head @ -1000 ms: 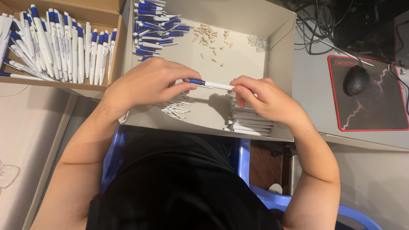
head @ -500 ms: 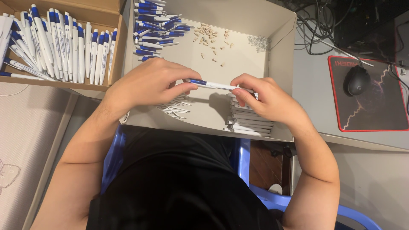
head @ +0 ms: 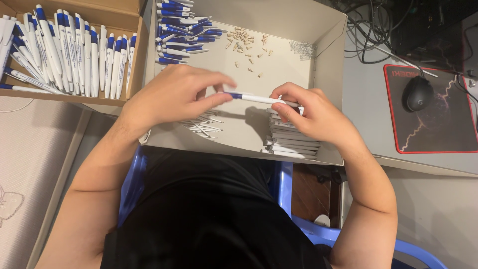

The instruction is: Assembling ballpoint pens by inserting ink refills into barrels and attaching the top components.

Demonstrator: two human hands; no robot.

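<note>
— Where's the pen?
— You hold the white and blue pen (head: 254,98) level over the grey box (head: 326,50), your left hand (head: 172,94) pinching its blue end, your right hand (head: 311,112) gripping the white end.
— What's under it?
— White barrels (head: 291,142) are stacked in that box beneath your right hand; thin refills (head: 201,124) lie beneath your left.

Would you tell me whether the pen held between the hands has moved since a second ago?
No. The pen stays level above the grey box floor, between the same fingertips.
</note>
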